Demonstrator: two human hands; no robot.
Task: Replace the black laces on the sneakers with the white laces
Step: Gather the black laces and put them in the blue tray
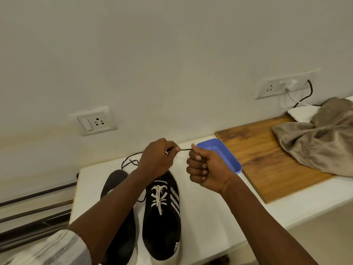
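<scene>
In the head view, both hands are raised above the toes of the sneakers and hold a short, taut run of the black lace (186,149) between them. The left hand (156,159) pinches it between thumb and forefinger. The right hand (206,169) is curled into a fist and nips the lace end at its top. The rest of the lace trails from the left hand toward 9 o'clock and lies in loose loops on the white table (210,217). The right sneaker (162,217), at 6 o'clock of the hands, already wears a tied white lace (159,196). The left sneaker (114,180) sits just beside it at its 9 o'clock, and the left forearm covers its eyelets, so I cannot tell how it is laced. The step looks like gathering the removed black lace, probably to drop it in the blue tray (225,155) just behind the right hand at its 1 o'clock. To do it well, the right hand should hold its end firm while the left feeds the lace through in even lengths. That way the slack at 9 o'clock comes up without knotting on itself or snagging a sneaker toe. A bundle wound over the fingers should land in the tray more cleanly than a loose tangle.
</scene>
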